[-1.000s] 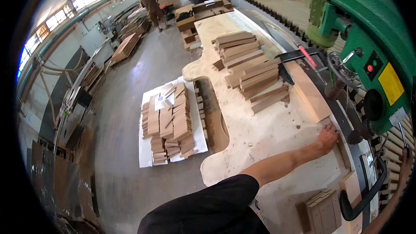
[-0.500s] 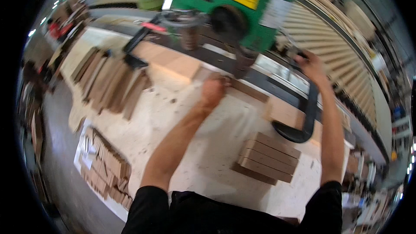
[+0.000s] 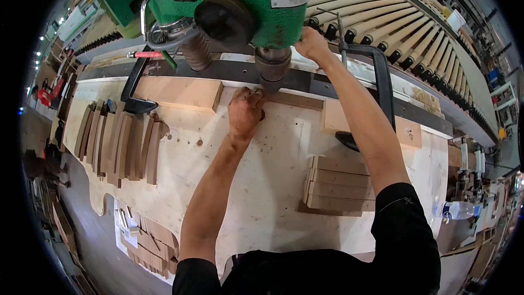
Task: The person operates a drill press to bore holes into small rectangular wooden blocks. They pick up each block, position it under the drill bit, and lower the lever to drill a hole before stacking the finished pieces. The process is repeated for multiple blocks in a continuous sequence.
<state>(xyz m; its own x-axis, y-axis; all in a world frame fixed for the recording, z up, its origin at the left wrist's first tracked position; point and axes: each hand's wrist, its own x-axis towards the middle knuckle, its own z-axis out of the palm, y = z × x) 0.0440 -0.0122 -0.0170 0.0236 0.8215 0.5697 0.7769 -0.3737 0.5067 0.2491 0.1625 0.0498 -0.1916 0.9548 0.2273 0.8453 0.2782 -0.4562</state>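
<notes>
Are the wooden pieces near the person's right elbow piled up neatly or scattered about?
Piled neatly. The wooden pieces lie flat in one squared stack on the pale worktable, edges lined up, beside the right arm.

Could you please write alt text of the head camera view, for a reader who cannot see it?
A person's left hand presses a small wooden piece under the spindle of a green drilling machine, while the right hand reaches up to the machine. On the pale worktable lie stacked wooden blocks and a row of wooden strips.
</notes>
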